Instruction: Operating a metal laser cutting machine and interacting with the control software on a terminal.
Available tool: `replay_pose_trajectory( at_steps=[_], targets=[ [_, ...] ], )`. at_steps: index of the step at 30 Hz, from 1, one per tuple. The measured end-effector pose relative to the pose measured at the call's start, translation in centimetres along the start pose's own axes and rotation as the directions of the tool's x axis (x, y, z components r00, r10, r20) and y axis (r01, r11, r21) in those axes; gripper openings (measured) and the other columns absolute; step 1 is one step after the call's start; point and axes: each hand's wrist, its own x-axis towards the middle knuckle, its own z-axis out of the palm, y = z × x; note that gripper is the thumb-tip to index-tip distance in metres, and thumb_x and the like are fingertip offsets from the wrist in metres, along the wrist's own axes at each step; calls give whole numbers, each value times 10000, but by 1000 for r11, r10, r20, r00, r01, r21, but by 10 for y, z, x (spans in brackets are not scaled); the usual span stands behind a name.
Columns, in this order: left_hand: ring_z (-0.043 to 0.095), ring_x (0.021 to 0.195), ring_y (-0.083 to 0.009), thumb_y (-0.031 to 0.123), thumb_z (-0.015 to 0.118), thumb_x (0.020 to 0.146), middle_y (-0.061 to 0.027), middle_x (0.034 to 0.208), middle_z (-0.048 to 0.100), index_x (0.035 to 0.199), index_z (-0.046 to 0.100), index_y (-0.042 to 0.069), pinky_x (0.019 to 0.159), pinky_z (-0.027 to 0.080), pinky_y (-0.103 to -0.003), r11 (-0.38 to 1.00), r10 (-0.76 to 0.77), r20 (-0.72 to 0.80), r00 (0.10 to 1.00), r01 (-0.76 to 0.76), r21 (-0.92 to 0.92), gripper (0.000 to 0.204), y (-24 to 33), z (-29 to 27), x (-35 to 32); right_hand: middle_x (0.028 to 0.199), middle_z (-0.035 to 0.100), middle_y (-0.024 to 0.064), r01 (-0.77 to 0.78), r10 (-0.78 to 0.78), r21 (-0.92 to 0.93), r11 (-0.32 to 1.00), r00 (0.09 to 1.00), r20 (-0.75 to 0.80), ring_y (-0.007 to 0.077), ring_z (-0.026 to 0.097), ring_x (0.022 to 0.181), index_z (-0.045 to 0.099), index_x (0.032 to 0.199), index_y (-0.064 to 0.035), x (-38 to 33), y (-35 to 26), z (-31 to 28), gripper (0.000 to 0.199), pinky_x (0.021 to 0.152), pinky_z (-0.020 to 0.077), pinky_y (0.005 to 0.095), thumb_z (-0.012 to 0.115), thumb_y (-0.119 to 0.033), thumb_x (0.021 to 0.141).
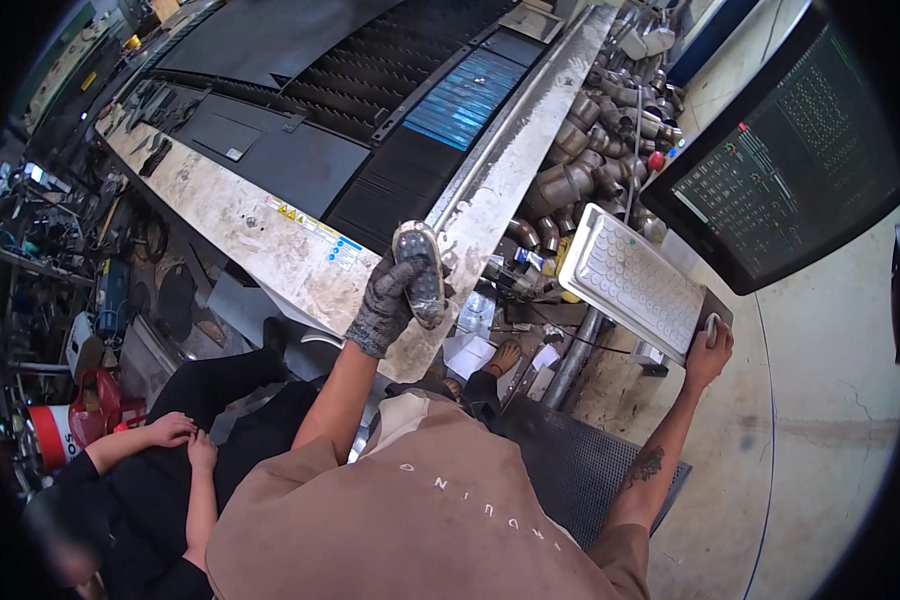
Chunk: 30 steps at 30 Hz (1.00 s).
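My left hand [384,303], in a dark grey knitted glove, is closed around a handheld remote control [426,285]. The remote is long and rounded, with a pale rim and a dark face that carries small buttons. It is held up over the corner of the machine's worn white frame [320,265]. On the right, my bare right hand [708,358] curls over a light computer mouse [712,328], on a dark pad at the end of the keyboard shelf. The white keyboard [635,275] lies just beyond that hand, below a large tilted monitor [780,150] with a dark screen full of small shapes.
Dark slats [370,75] and a blue-lit panel [465,95] fill the machine bed. Metal pipe elbows [575,170] are heaped behind the keyboard. A person in black [160,480] sits at my left, hands together, near a red jug [100,400]. A cable [767,440] crosses the floor.
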Motion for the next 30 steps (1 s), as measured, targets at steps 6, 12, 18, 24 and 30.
replay_pose_trajectory(
  at_steps=[6, 12, 18, 24, 30],
  targets=[
    [697, 697, -263, 341, 769, 816, -139, 861, 684, 1120, 593, 27, 635, 612, -404, 985, 134, -70, 988, -126, 118, 471, -16, -25, -1, 1329, 580, 161, 26, -26, -3, 1000, 1000, -9, 374, 534, 1230, 647, 1254, -93, -3, 7, -3, 456, 1066, 417, 457, 596, -130, 803],
    [679, 668, -209, 322, 754, 837, -97, 811, 671, 1122, 616, 60, 589, 601, -369, 970, 169, -243, 955, -117, 214, 411, -22, -49, -5, 1341, 574, 153, -7, 7, -4, 1000, 1000, 17, 366, 512, 1246, 628, 1281, -96, -6, 11, -5, 472, 1063, 412, 461, 594, -120, 811],
    [657, 549, -226, 351, 732, 866, -109, 743, 679, 1050, 643, 62, 531, 572, -363, 965, 183, -445, 877, -73, 253, 354, -44, -140, 19, 1361, 562, 154, -13, 13, -16, 1000, 1000, 21, 366, 509, 1255, 623, 1293, -104, -5, 11, -4, 481, 1070, 406, 465, 579, -127, 815],
    [652, 527, -294, 374, 738, 857, -151, 718, 674, 988, 644, 46, 510, 582, -434, 996, 80, -670, 738, -79, 32, 365, -73, -260, 23, 1336, 571, 181, 4, -4, 0, 1000, 1000, 20, 381, 519, 1250, 626, 1273, -61, -3, -4, -7, 455, 1077, 397, 469, 561, -141, 829],
    [654, 530, -302, 383, 735, 865, -156, 713, 677, 953, 655, 58, 503, 574, -440, 1000, 5, -648, 762, -2, 6, 346, -80, -262, 22, 1323, 579, 178, 13, -13, -7, 1000, 1000, 20, 371, 523, 1248, 626, 1263, -48, -4, 3, -9, 450, 1081, 393, 458, 558, -131, 826]
  ],
)
